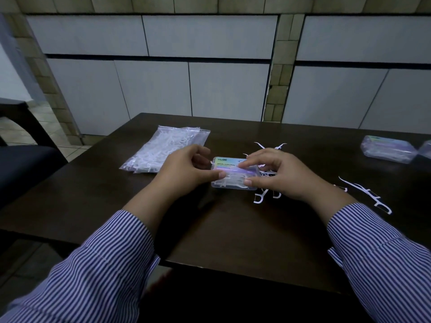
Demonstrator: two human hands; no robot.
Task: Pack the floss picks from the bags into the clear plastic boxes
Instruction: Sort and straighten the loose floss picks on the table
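A: Status of the hands?

B: Left hand and right hand both grip the clear box, fingers curled round its ends, lid apparently down, just above the counter.

A: Risk?

B: Uneven thumb pressure could leave the lid unlatched, or a pick trapped at the rim. Loose floss picks lie right of the right hand; bags beyond the left hand; filled boxes far right.

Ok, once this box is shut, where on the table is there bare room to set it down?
Bare patches: the near table between the sleeves, and the far strip between the bags and the finished boxes. Crowded: loose floss picks lie right of the right hand and behind the held box, which the left hand also grips.
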